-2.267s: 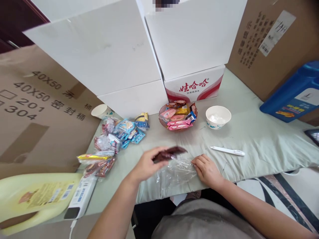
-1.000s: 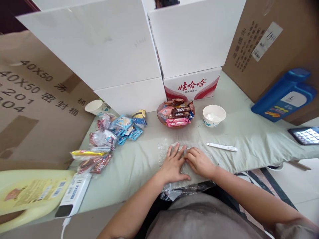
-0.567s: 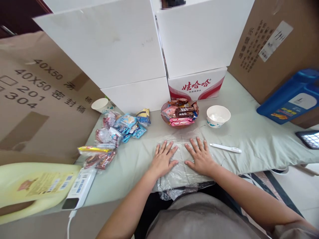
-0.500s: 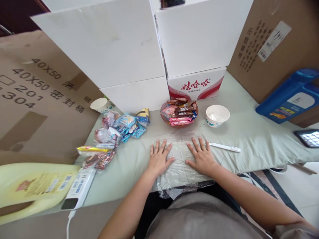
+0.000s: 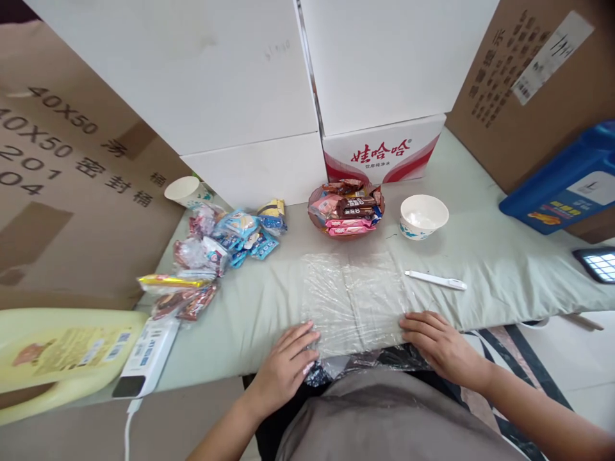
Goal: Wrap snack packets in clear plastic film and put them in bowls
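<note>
Head view, and here are both bare hands at the near edge of the table! The left hand (image 5: 288,358) sits at the lower left corner of a clear plastic film (image 5: 355,298), fingers bent and lying close together; the right hand (image 5: 442,346) mirrors it at the lower right side, fingertips meeting the film's edge. Are they pinching it? Cannot tell from here. The film itself lies flat but crinkled between them on the pale green cloth (image 5: 509,269), its near end drooping over the front edge toward the lap.

Just right of the film, a slim white tool (image 5: 435,280) lies on the cloth. Straight ahead, a reddish see-through bowl (image 5: 317,224) is heaped with wrapped snacks (image 5: 358,208), brown bars above pink packets. To its right stands a paper bowl (image 5: 423,227), something pale inside. Over on the left, a loose pile of snack packets (image 5: 240,224), then a white power strip (image 5: 147,355) and a yellow jug (image 5: 72,358). Far right: a blue bottle (image 5: 567,186) and a phone (image 5: 598,264). White boxes (image 5: 250,83) wall off the back!
</note>
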`<state>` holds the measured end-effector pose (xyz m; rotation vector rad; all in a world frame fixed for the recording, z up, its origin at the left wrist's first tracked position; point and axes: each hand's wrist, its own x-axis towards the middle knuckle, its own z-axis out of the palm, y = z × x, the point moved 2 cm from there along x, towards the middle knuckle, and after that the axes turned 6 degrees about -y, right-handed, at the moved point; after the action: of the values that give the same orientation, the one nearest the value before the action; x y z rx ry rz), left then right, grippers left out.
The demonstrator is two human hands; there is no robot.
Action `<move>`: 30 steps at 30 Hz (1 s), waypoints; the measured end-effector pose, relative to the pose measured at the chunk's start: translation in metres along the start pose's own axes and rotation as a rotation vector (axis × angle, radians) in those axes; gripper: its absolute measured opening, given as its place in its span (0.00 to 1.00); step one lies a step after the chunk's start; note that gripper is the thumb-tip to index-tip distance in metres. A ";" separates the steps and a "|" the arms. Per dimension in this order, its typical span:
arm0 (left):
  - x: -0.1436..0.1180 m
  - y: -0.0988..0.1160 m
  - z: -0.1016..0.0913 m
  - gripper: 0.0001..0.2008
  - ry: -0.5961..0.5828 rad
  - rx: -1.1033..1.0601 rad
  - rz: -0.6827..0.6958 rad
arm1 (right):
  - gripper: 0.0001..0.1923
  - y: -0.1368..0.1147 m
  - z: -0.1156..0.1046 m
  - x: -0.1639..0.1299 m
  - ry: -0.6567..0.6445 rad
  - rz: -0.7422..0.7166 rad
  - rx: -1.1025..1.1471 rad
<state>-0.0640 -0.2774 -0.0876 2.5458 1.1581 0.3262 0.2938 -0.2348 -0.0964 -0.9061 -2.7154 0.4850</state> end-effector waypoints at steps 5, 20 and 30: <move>0.014 -0.011 -0.020 0.09 0.096 -0.366 -0.259 | 0.09 -0.002 -0.011 0.017 0.168 0.125 0.287; 0.079 -0.057 -0.011 0.17 0.297 0.192 -0.880 | 0.21 0.032 0.013 0.078 0.147 0.700 -0.183; 0.118 -0.012 0.009 0.19 0.083 0.192 -0.110 | 0.13 -0.014 0.000 0.109 0.312 0.025 -0.025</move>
<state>0.0070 -0.1816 -0.0923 2.6394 1.4168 0.3102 0.2011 -0.1784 -0.0779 -0.9358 -2.4347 0.2863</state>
